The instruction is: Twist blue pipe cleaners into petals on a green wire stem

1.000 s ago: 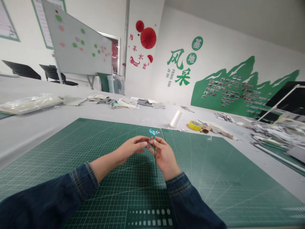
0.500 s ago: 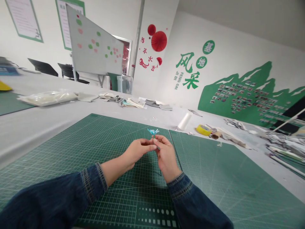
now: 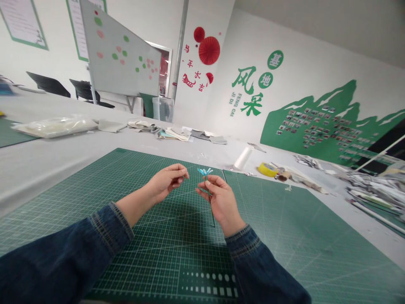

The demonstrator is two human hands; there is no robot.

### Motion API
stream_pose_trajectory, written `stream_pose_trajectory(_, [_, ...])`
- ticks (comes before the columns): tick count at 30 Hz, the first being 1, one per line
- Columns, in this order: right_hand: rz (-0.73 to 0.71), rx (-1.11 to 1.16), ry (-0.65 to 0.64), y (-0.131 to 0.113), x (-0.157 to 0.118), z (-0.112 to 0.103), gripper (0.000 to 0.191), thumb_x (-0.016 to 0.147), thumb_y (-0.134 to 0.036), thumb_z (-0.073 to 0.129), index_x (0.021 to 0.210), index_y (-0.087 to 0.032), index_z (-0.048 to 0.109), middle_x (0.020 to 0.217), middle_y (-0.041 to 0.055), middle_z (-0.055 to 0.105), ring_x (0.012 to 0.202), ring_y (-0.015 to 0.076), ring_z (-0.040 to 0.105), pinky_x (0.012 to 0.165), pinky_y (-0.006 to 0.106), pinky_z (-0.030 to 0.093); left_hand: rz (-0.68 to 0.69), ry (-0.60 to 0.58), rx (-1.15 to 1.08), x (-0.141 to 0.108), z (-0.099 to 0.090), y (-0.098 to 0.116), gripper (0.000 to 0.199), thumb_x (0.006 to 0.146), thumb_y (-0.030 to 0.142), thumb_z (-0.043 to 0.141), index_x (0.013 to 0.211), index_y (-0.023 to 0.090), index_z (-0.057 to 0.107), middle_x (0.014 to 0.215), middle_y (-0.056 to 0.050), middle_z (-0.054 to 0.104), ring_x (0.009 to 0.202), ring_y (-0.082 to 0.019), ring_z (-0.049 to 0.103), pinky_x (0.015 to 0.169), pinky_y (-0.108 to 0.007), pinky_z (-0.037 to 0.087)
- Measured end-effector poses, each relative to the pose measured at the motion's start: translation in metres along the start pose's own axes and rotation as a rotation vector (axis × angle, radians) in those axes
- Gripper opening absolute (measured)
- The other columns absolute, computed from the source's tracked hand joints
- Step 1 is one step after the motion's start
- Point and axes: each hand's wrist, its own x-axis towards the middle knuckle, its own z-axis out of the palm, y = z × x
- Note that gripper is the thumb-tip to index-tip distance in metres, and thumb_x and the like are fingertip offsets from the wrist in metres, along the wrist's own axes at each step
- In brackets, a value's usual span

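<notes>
"What are the fingers doing?"

"The right hand (image 3: 222, 203) is closed in a pinch. Its fingertips (image 3: 214, 180) grip the thin dark stem (image 3: 206, 188) of a small turquoise flower (image 3: 205, 171), whose head stands just above them."

"And the other hand?"

"The left hand (image 3: 166, 180) is loosely curled, with its fingers (image 3: 179, 170) bent inward and holding nothing I can see. They are near the flower, just to its left, but not touching it."

"What's beneath them?"

"Directly below the fingers lies a green cutting mat (image 3: 177, 249) printed with a fine white grid. A second green mat (image 3: 297, 236) meets it under and to the right of the right hand's fingers. Back from the fingers, dark denim sleeves (image 3: 63, 261) cover both forearms."

"And farther out?"

"Beyond the fingertips, past the mats, is a grey table (image 3: 47, 169). Ahead and to the right stand a white cone (image 3: 243, 158), a yellow tape roll (image 3: 267, 169) and a cardboard tube (image 3: 284, 176). Straight ahead are folded fabric pieces (image 3: 175, 134). Well to the left lies a plastic bag (image 3: 53, 127), and well to the right a heap of paper scraps (image 3: 376, 188)."
</notes>
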Motion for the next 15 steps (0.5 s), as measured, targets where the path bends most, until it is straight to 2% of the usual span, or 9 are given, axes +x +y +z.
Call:
stream_pose_trajectory(2, [0.031, 0.048, -0.033, -0.002, 0.001, -0.003, 0.021, 0.068, -0.016, 0.078, 0.085, -0.02, 0.066, 0.075, 0.0005, 0.07, 0.073, 0.0158, 0.068, 0.069, 0.031, 0.06, -0.035, -0.024, -0.04, 0.003, -0.011, 0.003, 0.015, 0.08, 0.026, 0.065, 0.076, 0.016, 0.054, 0.068, 0.001, 0.055, 0.048, -0.006, 0.035, 0.043, -0.018, 0.021])
stream_pose_trajectory(4, [0.084, 0.089, -0.052, -0.003, 0.003, -0.007, 0.023, 0.068, -0.015, 0.078, 0.087, -0.02, 0.066, 0.072, 0.0006, 0.071, 0.07, 0.0148, 0.069, 0.063, 0.025, 0.058, -0.058, -0.041, -0.036, 0.006, -0.021, 0.005, 0.016, 0.082, 0.027, 0.063, 0.074, 0.016, 0.053, 0.054, 0.007, 0.041, 0.041, -0.005, 0.025, 0.04, -0.018, 0.017])
stream_pose_trajectory(6, [0.12, 0.116, -0.051, -0.003, 0.004, -0.01, 0.024, 0.068, -0.013, 0.077, 0.087, -0.02, 0.066, 0.071, 0.0012, 0.071, 0.072, 0.0152, 0.07, 0.062, 0.023, 0.058, -0.078, -0.052, -0.016, 0.007, -0.03, 0.008, 0.018, 0.082, 0.027, 0.065, 0.072, 0.015, 0.056, 0.048, 0.01, 0.029, 0.039, -0.005, 0.02, 0.038, -0.018, 0.017])
stream_pose_trajectory(8, [0.119, 0.123, -0.041, -0.002, 0.005, -0.012, 0.024, 0.067, -0.01, 0.077, 0.087, -0.019, 0.066, 0.072, 0.0023, 0.072, 0.078, 0.0179, 0.072, 0.066, 0.025, 0.059, -0.082, -0.045, 0.023, 0.008, -0.039, 0.01, 0.016, 0.079, 0.024, 0.07, 0.072, 0.013, 0.061, 0.049, 0.008, 0.037, 0.042, -0.004, 0.031, 0.041, -0.016, 0.026])
stream_pose_trajectory(11, [0.1, 0.119, -0.018, -0.001, 0.008, -0.015, 0.022, 0.067, -0.009, 0.076, 0.086, -0.018, 0.068, 0.074, 0.0038, 0.073, 0.087, 0.0211, 0.073, 0.07, 0.026, 0.06, -0.066, -0.012, 0.072, 0.007, -0.049, 0.014, 0.014, 0.074, 0.022, 0.077, 0.075, 0.011, 0.067, 0.07, -0.001, 0.06, 0.066, -0.008, 0.055, 0.061, -0.017, 0.044])
stream_pose_trajectory(13, [0.104, 0.112, -0.002, -0.001, 0.009, -0.018, 0.02, 0.069, -0.008, 0.075, 0.086, -0.017, 0.069, 0.077, 0.0048, 0.074, 0.086, 0.0195, 0.073, 0.067, 0.023, 0.059, -0.05, -0.02, 0.071, 0.006, -0.055, 0.018, 0.016, 0.074, 0.024, 0.077, 0.074, 0.012, 0.067, 0.077, -0.003, 0.064, 0.077, -0.011, 0.059, 0.075, -0.021, 0.048])
stream_pose_trajectory(15, [0.104, 0.104, 0.012, -0.001, 0.01, -0.019, 0.019, 0.07, -0.008, 0.074, 0.086, -0.016, 0.07, 0.08, 0.0059, 0.075, 0.083, 0.0172, 0.072, 0.063, 0.019, 0.058, -0.026, -0.067, 0.061, 0.004, -0.062, 0.023, 0.018, 0.077, 0.028, 0.075, 0.073, 0.013, 0.066, 0.07, -0.001, 0.059, 0.071, -0.01, 0.057, 0.079, -0.025, 0.049])
